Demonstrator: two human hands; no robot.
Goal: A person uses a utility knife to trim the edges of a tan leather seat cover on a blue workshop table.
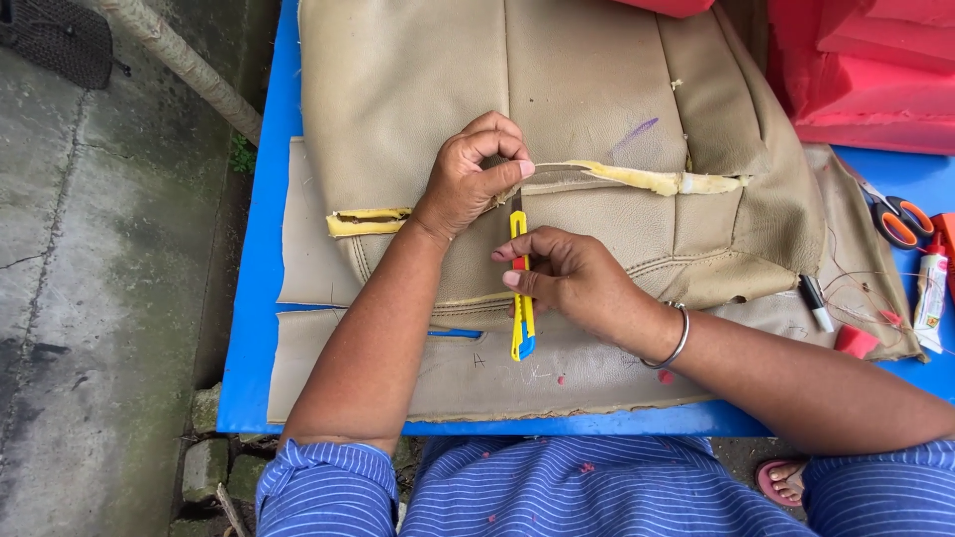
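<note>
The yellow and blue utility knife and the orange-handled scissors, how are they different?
The yellow and blue plastic utility knife is gripped in the right hand, blade up at the seam of the beige leather seat cover; the orange-handled scissors lie untouched at the table's right edge. The knife is one straight bar; the scissors have two loop handles. Both cut.

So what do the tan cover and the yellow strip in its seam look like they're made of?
Tan cover: likely faux leather, judging by its fine grain, matte sheen and stitched panels. Yellow strip: probably foam padding, soft and ragged-edged where the seam is open.

Yellow-blue knife [521, 298], beige cover [587, 89], blue table [261, 298].
</note>
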